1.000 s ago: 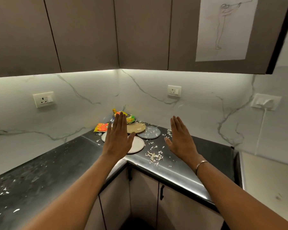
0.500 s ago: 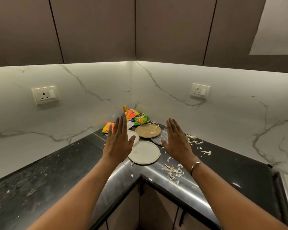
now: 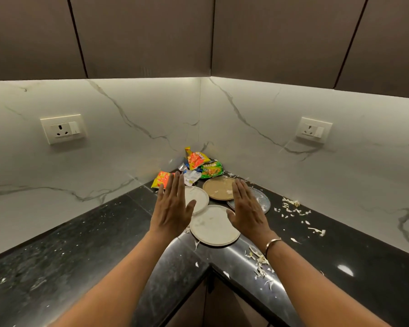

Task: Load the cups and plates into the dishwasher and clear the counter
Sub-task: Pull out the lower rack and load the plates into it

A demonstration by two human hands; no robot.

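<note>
Well, the left hand (image 3: 172,208) and the right hand (image 3: 247,210) were both flat with straight fingers and held nothing, just above the plates (image 3: 214,226) in the corner of the counter (image 3: 80,256). The left hand hid part of the small white plate (image 3: 198,199), and the right hand hid part of the grey plate (image 3: 261,200).

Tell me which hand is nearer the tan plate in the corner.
Right. The right hand is open, with its fingertips at the right rim of the tan plate. The left hand is farther off to the plate's left, over the small white plate.
</note>
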